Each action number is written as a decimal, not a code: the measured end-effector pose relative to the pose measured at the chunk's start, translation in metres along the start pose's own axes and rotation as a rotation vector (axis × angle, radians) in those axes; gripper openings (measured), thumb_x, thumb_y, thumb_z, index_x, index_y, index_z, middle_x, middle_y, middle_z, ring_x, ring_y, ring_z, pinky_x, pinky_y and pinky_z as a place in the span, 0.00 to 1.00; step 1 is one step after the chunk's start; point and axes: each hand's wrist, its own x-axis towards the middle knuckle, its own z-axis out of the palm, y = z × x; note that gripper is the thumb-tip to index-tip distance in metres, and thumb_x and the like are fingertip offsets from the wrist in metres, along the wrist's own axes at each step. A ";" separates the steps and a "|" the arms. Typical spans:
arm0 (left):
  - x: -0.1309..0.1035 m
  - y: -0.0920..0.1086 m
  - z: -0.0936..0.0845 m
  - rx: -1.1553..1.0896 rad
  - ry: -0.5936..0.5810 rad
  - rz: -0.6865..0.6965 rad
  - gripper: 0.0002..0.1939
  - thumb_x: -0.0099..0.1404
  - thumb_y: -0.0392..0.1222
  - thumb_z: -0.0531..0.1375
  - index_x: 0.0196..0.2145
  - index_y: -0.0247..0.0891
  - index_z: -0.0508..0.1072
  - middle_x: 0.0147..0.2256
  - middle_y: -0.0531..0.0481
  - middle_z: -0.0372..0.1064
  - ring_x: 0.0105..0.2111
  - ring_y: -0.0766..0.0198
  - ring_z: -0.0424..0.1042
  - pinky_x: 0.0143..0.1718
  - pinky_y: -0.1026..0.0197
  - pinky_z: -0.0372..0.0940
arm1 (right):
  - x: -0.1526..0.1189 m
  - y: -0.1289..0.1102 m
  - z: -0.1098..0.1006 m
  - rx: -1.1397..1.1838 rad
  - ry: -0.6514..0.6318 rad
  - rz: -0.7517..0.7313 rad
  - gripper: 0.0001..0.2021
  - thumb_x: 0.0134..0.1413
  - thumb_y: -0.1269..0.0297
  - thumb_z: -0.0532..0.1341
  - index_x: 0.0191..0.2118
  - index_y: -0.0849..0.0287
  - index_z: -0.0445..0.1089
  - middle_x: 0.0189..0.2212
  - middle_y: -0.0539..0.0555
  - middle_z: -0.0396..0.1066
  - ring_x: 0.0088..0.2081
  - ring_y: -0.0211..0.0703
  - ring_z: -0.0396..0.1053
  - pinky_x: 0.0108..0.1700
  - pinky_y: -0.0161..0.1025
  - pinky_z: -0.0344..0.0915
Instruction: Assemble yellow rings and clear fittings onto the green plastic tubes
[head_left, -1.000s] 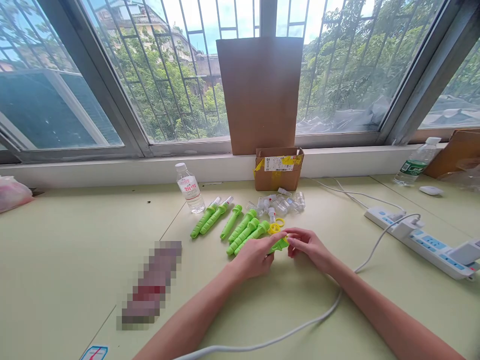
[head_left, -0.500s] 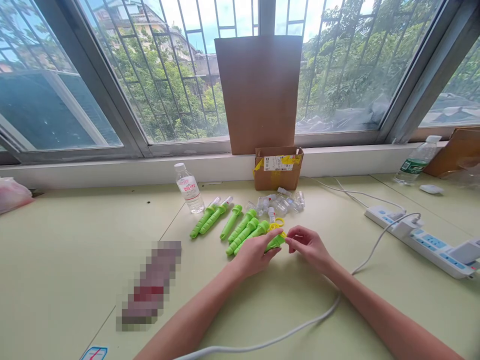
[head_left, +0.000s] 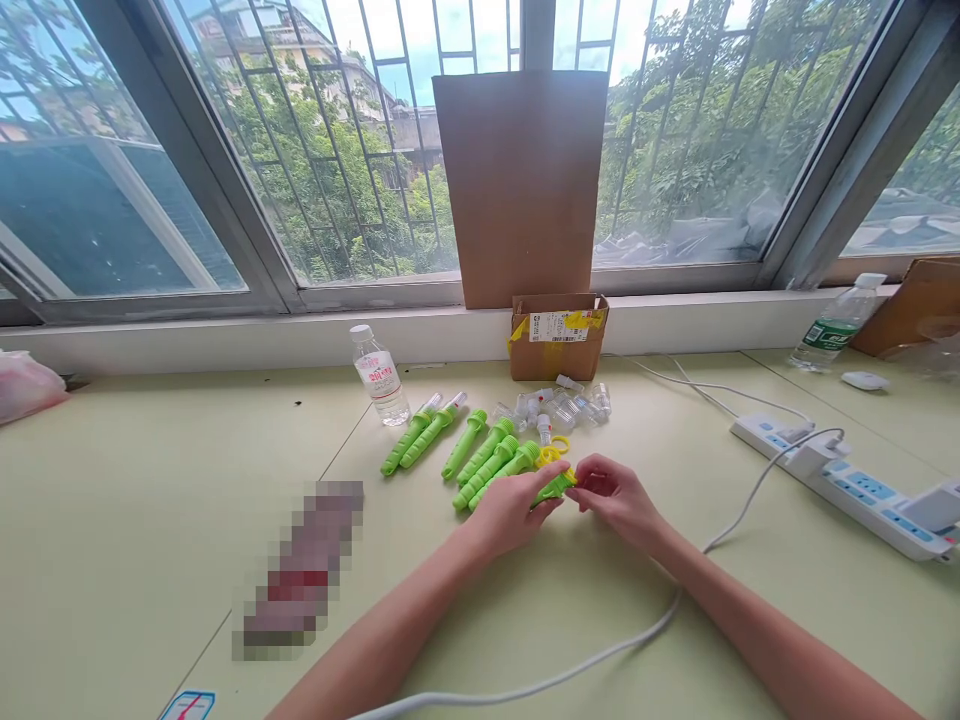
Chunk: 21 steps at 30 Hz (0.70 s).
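hands meet low over the table, both on one green tube: left hand pinches its body to steady it, right hand closes fingers on the yellow-tipped end, so the piece sits braced between them. just behind, a row of green tubes lies side by side within reach, with clear small parts heaped before the cardboard box. a yellow ring lies beside the fingers.

place: home workroom | evidence: barred window, long table, power strip
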 end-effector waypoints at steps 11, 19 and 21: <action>0.000 -0.001 0.001 0.045 -0.022 0.026 0.24 0.65 0.41 0.53 0.59 0.44 0.57 0.46 0.48 0.72 0.41 0.58 0.73 0.36 0.61 0.66 | -0.002 0.000 -0.001 -0.128 -0.028 -0.014 0.10 0.49 0.59 0.65 0.31 0.59 0.65 0.25 0.48 0.65 0.25 0.36 0.63 0.27 0.35 0.63; -0.001 0.000 -0.001 0.036 -0.028 0.044 0.24 0.67 0.41 0.50 0.60 0.45 0.55 0.45 0.48 0.72 0.39 0.60 0.73 0.36 0.61 0.66 | -0.001 0.001 0.000 -0.124 -0.003 -0.021 0.11 0.49 0.57 0.65 0.31 0.58 0.66 0.25 0.48 0.65 0.25 0.37 0.64 0.27 0.36 0.65; -0.001 0.000 -0.002 0.018 -0.026 0.051 0.23 0.67 0.40 0.50 0.60 0.45 0.56 0.44 0.48 0.72 0.39 0.60 0.72 0.37 0.62 0.65 | 0.000 0.001 0.000 -0.138 0.007 -0.031 0.11 0.49 0.56 0.65 0.31 0.58 0.66 0.24 0.48 0.65 0.25 0.37 0.64 0.27 0.37 0.66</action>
